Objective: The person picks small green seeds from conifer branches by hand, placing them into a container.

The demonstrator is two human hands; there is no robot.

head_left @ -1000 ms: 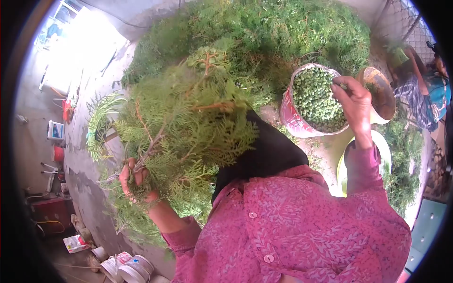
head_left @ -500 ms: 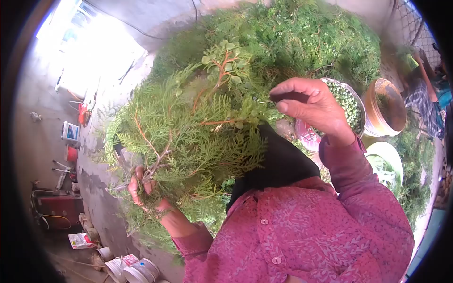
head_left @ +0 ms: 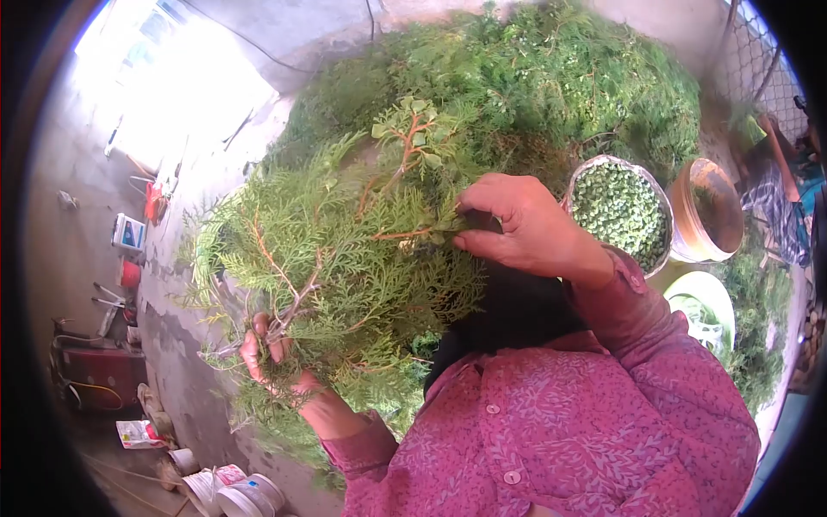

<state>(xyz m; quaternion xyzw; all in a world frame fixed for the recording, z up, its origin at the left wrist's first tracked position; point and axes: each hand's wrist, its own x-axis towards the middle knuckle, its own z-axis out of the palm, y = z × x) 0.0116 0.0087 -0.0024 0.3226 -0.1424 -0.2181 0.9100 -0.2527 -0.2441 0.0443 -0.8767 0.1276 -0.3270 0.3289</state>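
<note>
My left hand (head_left: 269, 355) is closed around the woody stem of a leafy conifer branch (head_left: 297, 258), which fans up and to the right. Pale green angular cones (head_left: 418, 138) grow on its upper orange twig. My right hand (head_left: 530, 226) is at the branch's right side, with thumb and forefinger curled in a pinch at the end of another orange twig (head_left: 403, 234). Green cones sit at that twig tip, partly hidden by the fingers. A dark gap shows behind the fingertips.
A large heap of cut conifer branches (head_left: 517, 77) lies at the back. At right stand a basket of green cones (head_left: 622, 207), a tan tub (head_left: 680, 211) and a pale green basin (head_left: 728, 302). White buckets (head_left: 250, 498) and a red box (head_left: 103, 379) are at left.
My right hand has moved left and down from the air beside the branch to the twig tip, its fingers now at the cones. My left hand still holds the branch.
</note>
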